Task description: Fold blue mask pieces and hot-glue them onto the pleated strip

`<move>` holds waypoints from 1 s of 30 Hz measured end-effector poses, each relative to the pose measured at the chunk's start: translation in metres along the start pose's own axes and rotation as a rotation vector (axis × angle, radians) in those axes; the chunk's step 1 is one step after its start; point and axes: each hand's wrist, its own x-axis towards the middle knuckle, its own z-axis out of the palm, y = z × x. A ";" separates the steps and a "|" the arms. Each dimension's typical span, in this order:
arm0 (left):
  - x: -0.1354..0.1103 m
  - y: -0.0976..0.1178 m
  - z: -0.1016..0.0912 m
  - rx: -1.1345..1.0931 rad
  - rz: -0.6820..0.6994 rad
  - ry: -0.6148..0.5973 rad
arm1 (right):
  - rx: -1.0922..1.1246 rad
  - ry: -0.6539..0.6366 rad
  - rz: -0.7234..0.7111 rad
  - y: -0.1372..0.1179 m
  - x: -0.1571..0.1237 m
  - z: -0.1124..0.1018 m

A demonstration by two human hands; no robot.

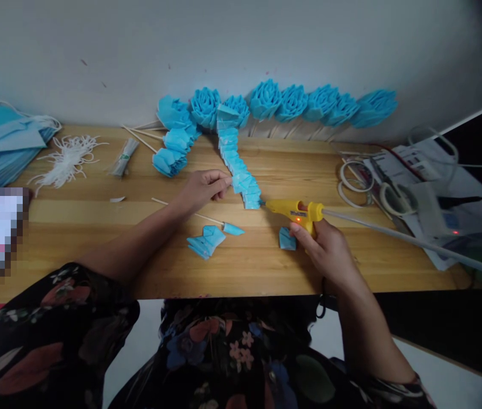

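A yellow hot glue gun (286, 209) with a lit orange light is gripped in my right hand (330, 247). Its nozzle is at the near end of a strip of overlapping folded blue pieces (235, 162), and a long clear glue stick (394, 233) runs out of its back. My left hand (204, 190) has its fingers pinched at the left edge of that strip. In front of the strip lie a thin stick with a blue-wrapped tip (233, 229) and some loose folded blue pieces (207, 241). One small blue piece (287, 238) rests beside the glue gun.
Several blue folded flowers (265, 99) on sticks line the wall. At left are a stack of blue face masks (4, 142), white ear loops (70, 156) and a tied bundle of thin strips (124, 157). Scissors (394, 196), white tape rolls (356, 176) and a power strip (431, 207) sit at right.
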 end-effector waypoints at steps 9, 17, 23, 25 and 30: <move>-0.002 0.005 0.001 0.019 -0.033 0.025 | -0.088 0.120 -0.064 0.003 -0.003 -0.002; -0.003 0.007 0.001 0.021 -0.051 0.033 | 0.138 0.211 0.097 0.033 0.012 -0.010; -0.004 0.006 0.000 0.024 -0.035 0.032 | 0.206 0.185 0.123 0.024 0.010 -0.010; -0.004 0.006 -0.001 0.014 -0.025 0.027 | 0.257 0.162 0.133 0.021 0.008 -0.010; -0.003 0.005 -0.001 0.001 -0.018 0.014 | 0.412 0.151 0.229 0.024 0.010 -0.011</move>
